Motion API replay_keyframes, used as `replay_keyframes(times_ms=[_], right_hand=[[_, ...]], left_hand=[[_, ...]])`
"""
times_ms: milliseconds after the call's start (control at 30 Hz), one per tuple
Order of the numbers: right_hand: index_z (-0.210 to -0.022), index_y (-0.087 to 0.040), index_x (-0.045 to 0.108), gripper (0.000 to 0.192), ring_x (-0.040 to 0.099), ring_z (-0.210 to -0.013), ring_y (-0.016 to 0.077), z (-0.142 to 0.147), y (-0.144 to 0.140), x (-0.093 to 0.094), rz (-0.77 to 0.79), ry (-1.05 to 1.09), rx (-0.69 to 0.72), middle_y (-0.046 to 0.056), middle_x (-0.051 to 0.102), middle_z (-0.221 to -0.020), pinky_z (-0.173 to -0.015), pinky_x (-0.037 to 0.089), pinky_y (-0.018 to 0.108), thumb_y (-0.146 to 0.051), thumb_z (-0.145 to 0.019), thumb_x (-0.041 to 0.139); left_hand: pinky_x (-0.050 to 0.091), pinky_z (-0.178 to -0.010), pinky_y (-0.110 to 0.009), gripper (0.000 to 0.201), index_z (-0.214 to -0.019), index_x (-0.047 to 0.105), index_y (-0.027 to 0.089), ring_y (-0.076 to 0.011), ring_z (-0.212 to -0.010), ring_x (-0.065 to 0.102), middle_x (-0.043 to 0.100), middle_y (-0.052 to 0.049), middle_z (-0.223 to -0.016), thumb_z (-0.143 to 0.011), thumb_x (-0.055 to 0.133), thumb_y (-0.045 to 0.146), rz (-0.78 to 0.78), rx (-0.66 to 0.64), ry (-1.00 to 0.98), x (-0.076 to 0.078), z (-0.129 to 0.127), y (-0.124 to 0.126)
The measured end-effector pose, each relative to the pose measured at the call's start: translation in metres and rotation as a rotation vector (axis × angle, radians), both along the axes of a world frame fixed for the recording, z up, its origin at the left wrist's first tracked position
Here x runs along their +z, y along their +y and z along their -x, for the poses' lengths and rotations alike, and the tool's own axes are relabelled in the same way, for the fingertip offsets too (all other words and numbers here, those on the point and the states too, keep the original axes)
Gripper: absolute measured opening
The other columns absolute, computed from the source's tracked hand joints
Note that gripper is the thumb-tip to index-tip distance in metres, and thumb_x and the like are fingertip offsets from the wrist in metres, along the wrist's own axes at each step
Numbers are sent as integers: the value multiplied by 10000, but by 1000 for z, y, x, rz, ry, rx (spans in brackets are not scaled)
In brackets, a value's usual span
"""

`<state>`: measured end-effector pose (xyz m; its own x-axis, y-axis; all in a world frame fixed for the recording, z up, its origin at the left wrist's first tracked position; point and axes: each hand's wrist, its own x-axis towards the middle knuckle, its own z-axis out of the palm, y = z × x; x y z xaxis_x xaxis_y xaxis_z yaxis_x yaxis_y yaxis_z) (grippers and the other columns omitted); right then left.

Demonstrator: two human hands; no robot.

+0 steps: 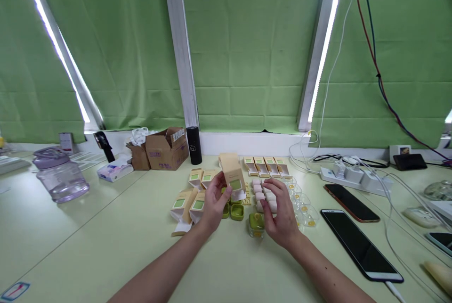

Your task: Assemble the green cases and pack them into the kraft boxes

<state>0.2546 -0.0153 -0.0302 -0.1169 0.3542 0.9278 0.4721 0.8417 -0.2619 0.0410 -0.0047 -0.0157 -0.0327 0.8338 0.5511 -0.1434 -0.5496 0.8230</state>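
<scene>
My left hand (213,201) grips a small brown paper box (234,181) with a green label, its long flap standing up. My right hand (280,211) hovers over the pink and white rounded blocks (258,189), fingers curved and apart, with nothing visible between them. Just left of its thumb stands a small glass jar (256,225) with a green top. Green square cups (237,212) sit below the held box, partly covered by my left hand. Several transparent cups (310,216) with yellow spots are to the right, partly behind my right hand.
More paper boxes stand at left (183,203) and in a back row (266,166). Two phones (360,241) and a power strip (356,176) with loose cables lie at right. A cardboard box (165,150), black cylinder (194,145) and purple bottle (60,176) stand at back left.
</scene>
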Motion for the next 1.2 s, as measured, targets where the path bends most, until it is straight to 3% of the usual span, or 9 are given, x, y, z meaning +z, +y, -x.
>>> replay_keyframes(times_ms=[133,367,733,867,1000,1200], right_hand=[[-1469,-278,459,498,558,-1296,329,1,0,0,55,10,22,154,542,-1355,-1053,534,605,-128,-997,513],[-1520,-332,452,543,510,-1382,327,3,-5,2,144,-14,98,138,474,-1431,-1099,521,589,-130,-1017,467],[-1504,-404,528,490,530,-1408,321,6,-7,0,304,-3,212,107,357,-1561,-1046,595,517,-204,-1074,405],[-1466,-403,573,459,458,-1465,313,7,-7,1,344,37,243,100,369,-1537,-1032,607,490,-231,-1094,366],[-1442,-404,599,444,388,-1503,300,6,-6,2,359,87,264,98,403,-1500,-1074,579,496,-247,-1103,358],[-1408,-382,631,389,501,-1408,287,5,-2,3,434,195,308,109,466,-1434,-1041,600,469,-294,-1099,412]], left_hand=[[488,-1139,-451,614,-1399,610,179,-320,-1332,612,681,-156,-1370,-894,793,477,102,-82,-103,2,-1,3],[550,-1009,-357,651,-1428,562,223,-254,-1178,704,727,-117,-1265,-887,808,488,146,-82,-99,3,-5,-2],[568,-952,-369,710,-1362,494,231,-248,-1075,748,757,-118,-1172,-840,835,570,184,-160,-88,5,-12,-7],[563,-924,-355,681,-1345,499,234,-242,-1060,742,753,-112,-1160,-859,803,602,177,-163,-38,5,-13,-9],[550,-951,-368,610,-1368,478,246,-251,-1132,701,699,-135,-1282,-939,694,623,136,-156,34,9,-14,-16],[533,-999,-392,569,-1443,449,283,-256,-1184,634,599,-132,-1384,-977,677,515,20,-66,180,8,-9,-22]])
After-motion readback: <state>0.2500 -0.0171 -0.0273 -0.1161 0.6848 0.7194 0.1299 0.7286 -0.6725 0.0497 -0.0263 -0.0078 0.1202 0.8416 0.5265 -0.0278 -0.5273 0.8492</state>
